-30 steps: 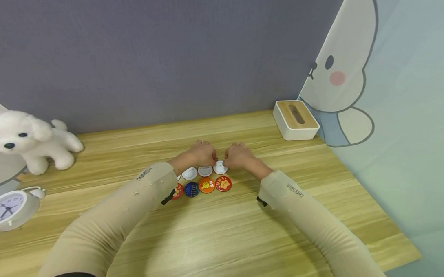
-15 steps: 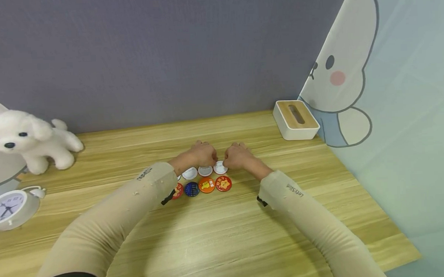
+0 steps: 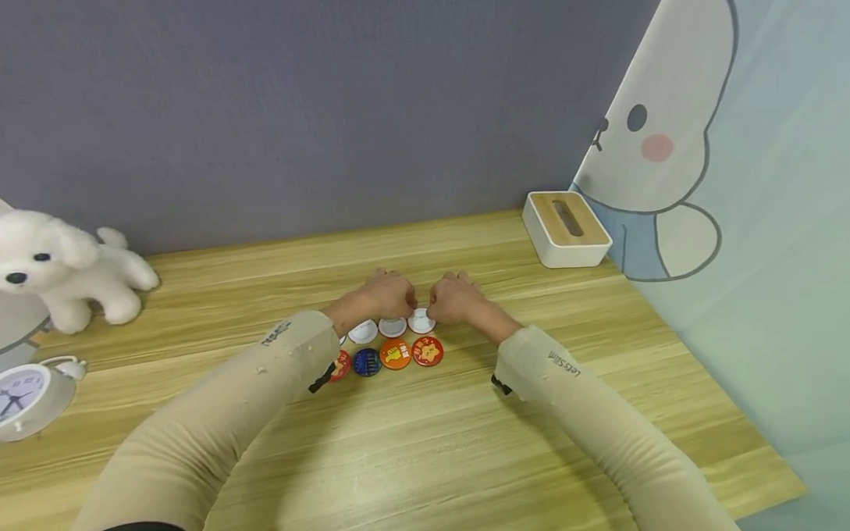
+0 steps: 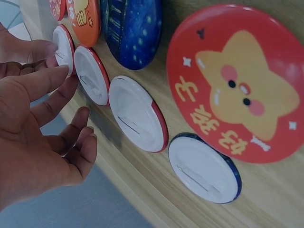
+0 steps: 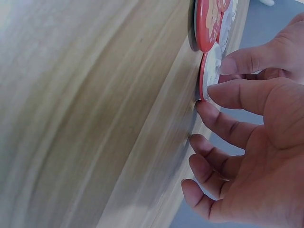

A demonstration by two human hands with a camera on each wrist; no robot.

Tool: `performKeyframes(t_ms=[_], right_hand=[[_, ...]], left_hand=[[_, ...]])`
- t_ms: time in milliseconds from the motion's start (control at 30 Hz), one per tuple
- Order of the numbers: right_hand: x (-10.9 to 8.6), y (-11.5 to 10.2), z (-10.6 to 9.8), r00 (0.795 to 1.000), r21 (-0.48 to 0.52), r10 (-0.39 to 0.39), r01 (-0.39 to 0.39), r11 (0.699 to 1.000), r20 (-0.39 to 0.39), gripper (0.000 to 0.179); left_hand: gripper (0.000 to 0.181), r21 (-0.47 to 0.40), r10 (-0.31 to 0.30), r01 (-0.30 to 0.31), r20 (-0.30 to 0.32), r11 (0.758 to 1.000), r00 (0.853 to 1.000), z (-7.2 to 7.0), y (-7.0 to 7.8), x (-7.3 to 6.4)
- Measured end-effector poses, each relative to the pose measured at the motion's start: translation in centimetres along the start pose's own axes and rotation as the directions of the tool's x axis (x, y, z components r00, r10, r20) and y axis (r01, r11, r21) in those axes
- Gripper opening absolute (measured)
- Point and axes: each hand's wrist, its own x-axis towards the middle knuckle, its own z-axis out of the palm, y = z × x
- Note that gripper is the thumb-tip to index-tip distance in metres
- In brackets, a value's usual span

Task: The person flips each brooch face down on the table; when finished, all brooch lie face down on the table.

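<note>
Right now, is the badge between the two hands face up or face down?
Face down: the badge shows its white back, while the red star badge below it in the head view shows its printed front.

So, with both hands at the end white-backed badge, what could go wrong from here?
The badge backs carry pins, so the right hand might get pricked working at the end badge. The left hand could also nudge the next badge, which lies close beside it, and spoil the row.
</note>
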Motion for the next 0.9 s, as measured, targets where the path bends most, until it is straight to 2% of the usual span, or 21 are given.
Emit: performKeyframes(t_ms=[100,200,333,433,700,900], right_hand=[[-0.1,-0.2,-0.1,1.000,-0.001,-0.014,0.014,1.000,0.003,0.011],[-0.2,-0.3,-0.3,1.000,-0.004,-0.028,0.028,1.000,0.000,0.009],[-0.3,-0.3,-0.6,0.998,-0.017,-0.051,0.051,0.999,-0.024,0.008],[-0.4,-0.2,-0.9,0.997,-0.019,-0.065,0.065,0.998,-0.033,0.012],[-0.9,-0.4,-1.6,0.994,0.079,-0.108,0.110,0.991,-0.021,0.026],[-1.6,-1.5,-2.3,0.989,0.143,-0.145,0.147,0.979,-0.021,0.024]], left_hand=[[0.026,-0.018,0.003,-0.003,-0.003,1.000,1.000,-0.1,-0.3,-0.3],[0.027,-0.071,0.010,-0.012,-0.027,0.997,1.000,-0.3,-0.8,-0.8],[0.024,-0.167,0.012,-0.026,-0.086,0.986,0.996,-0.6,-2.2,-1.7],[0.023,-0.195,0.005,-0.026,-0.110,0.980,0.994,-1.0,-3.2,-2.6],[0.024,-0.178,-0.036,0.013,-0.126,0.984,0.991,-1.9,-5.6,-6.2],[0.025,-0.222,-0.080,0.052,-0.119,0.974,0.990,-2.2,-7.1,-9.1]])
